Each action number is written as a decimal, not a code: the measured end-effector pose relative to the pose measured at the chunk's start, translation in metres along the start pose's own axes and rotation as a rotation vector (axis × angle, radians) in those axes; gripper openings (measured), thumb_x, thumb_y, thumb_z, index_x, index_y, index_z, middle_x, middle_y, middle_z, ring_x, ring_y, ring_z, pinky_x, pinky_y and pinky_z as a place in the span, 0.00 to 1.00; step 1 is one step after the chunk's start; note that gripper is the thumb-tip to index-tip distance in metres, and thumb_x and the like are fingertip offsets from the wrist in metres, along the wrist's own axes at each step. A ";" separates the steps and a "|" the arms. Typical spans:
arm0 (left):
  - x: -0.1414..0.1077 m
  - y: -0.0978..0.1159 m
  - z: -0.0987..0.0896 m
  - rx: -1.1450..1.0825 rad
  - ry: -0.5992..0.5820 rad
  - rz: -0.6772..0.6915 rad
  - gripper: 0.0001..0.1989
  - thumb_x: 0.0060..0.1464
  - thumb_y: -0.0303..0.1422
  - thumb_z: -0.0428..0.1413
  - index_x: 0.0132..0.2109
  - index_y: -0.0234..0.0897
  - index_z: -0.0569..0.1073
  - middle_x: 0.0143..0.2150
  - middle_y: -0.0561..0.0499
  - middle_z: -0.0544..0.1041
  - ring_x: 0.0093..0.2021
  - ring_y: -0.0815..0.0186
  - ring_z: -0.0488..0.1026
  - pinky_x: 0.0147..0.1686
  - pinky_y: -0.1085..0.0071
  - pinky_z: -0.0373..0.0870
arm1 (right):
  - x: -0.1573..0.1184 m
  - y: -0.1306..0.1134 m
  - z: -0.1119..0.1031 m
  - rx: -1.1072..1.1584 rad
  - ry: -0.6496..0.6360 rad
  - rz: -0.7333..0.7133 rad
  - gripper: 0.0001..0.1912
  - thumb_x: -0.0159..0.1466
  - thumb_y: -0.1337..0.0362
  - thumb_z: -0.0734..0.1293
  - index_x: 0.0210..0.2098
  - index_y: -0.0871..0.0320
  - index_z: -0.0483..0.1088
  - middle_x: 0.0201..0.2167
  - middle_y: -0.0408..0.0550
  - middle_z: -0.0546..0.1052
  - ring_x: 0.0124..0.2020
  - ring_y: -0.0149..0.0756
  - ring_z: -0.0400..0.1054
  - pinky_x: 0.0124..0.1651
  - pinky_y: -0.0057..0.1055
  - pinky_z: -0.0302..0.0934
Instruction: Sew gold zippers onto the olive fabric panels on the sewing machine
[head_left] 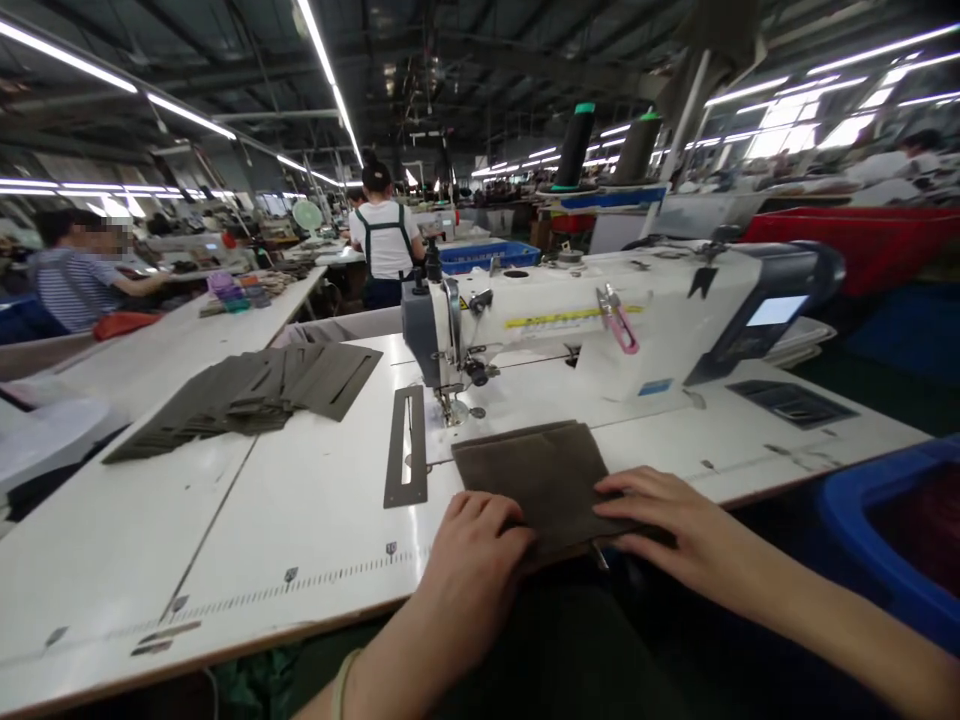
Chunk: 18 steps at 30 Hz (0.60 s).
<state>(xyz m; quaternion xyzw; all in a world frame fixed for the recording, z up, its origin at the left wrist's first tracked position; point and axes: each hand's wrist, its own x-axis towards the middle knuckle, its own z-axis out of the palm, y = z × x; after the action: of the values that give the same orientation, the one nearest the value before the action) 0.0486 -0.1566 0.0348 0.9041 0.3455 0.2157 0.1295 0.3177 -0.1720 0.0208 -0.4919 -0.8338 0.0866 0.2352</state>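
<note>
A dark grey-brown folded fabric piece (551,480) lies at the table's front edge, just before the sewing machine's needle area. My left hand (484,535) is closed on its lower left edge, fingers curled and thumb pressed along the near side. At the right edge, my right hand (652,515) holds the piece with its fingers on top and its thumb lower down, near the front edge. The presser foot (452,408) of the white sewing machine (570,310) stands behind the fabric, apart from it. A slotted flat template (406,450) lies left of the fabric.
A fanned pile of dark fabric pieces (255,390) lies on the white table (315,510) at left. Thread cones (577,150) stand behind the machine. A blue bin (862,510) is at right, a red bin (855,240) behind. Other people work farther back.
</note>
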 end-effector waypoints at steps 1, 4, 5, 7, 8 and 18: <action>0.004 -0.003 0.000 -0.033 -0.012 -0.024 0.08 0.53 0.25 0.55 0.40 0.39 0.75 0.41 0.49 0.74 0.42 0.61 0.69 0.44 0.63 0.65 | 0.001 0.000 0.004 0.038 -0.003 0.016 0.12 0.62 0.58 0.61 0.41 0.51 0.74 0.44 0.51 0.73 0.46 0.42 0.66 0.47 0.43 0.63; 0.013 -0.013 -0.003 -0.154 -0.022 -0.112 0.09 0.56 0.25 0.51 0.37 0.37 0.76 0.37 0.50 0.76 0.38 0.64 0.71 0.41 0.68 0.66 | 0.009 -0.002 0.007 0.172 -0.020 0.094 0.14 0.63 0.56 0.59 0.36 0.52 0.75 0.40 0.50 0.74 0.43 0.40 0.67 0.47 0.40 0.63; 0.015 -0.015 -0.006 -0.177 -0.025 -0.149 0.09 0.56 0.26 0.51 0.36 0.37 0.76 0.35 0.50 0.76 0.37 0.64 0.71 0.40 0.69 0.66 | 0.012 -0.003 0.006 0.219 -0.029 0.131 0.14 0.62 0.54 0.60 0.34 0.52 0.75 0.38 0.49 0.74 0.42 0.40 0.68 0.46 0.39 0.62; 0.018 -0.019 -0.009 -0.196 -0.031 -0.229 0.09 0.57 0.27 0.50 0.35 0.37 0.75 0.33 0.51 0.76 0.35 0.64 0.71 0.36 0.71 0.66 | 0.019 -0.003 0.002 0.299 -0.033 0.219 0.16 0.61 0.50 0.61 0.31 0.53 0.73 0.35 0.47 0.75 0.40 0.39 0.68 0.45 0.36 0.62; 0.019 -0.020 -0.011 -0.203 -0.029 -0.264 0.10 0.57 0.28 0.49 0.34 0.37 0.75 0.32 0.51 0.76 0.34 0.64 0.71 0.35 0.71 0.66 | 0.021 -0.003 0.001 0.326 -0.027 0.258 0.17 0.60 0.49 0.60 0.30 0.53 0.73 0.34 0.46 0.75 0.39 0.39 0.68 0.45 0.35 0.62; 0.032 -0.009 -0.010 -0.136 0.004 -0.195 0.12 0.49 0.33 0.61 0.43 0.39 0.76 0.41 0.50 0.77 0.42 0.60 0.73 0.44 0.67 0.66 | 0.026 -0.012 0.005 0.362 -0.041 0.214 0.15 0.61 0.52 0.61 0.30 0.54 0.73 0.32 0.46 0.75 0.37 0.38 0.68 0.43 0.33 0.61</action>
<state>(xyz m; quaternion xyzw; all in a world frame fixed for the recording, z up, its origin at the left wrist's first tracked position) 0.0599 -0.1275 0.0495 0.8548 0.4168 0.2265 0.2101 0.2955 -0.1550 0.0289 -0.5253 -0.7523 0.2694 0.2924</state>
